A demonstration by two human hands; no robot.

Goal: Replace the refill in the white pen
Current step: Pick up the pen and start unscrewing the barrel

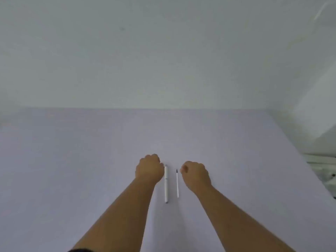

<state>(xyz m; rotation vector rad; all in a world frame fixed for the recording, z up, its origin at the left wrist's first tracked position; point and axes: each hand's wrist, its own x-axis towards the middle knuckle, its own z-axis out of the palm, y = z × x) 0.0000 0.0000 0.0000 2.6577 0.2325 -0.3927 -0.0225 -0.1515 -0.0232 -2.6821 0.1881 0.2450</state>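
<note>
**Two fists flanking a white pen and a loose refill on a pale surface**

The white pen (166,184) is lying whole on the surface (72,160), its length running from the near edge toward the far edge, around the middle of the surface's width and nearer the near edge. Just to its right, parallel and apart from it, a thin refill (177,183) is lying with its dark tip pointing toward the far edge. The left hand (149,169) is resting curled into a fist just left of the pen's far end, its knuckles at or against the cap; whether it is touching cannot be told. The right hand (195,174) is likewise curled shut just right of the refill's tip, gripping nothing visible. Both bare forearms are reaching in from the near edge. The surface is meeting a plain pale wall (163,51) along its far edge. Beyond the right edge, some blurred white items (325,170) are showing, too indistinct to identify.
</note>
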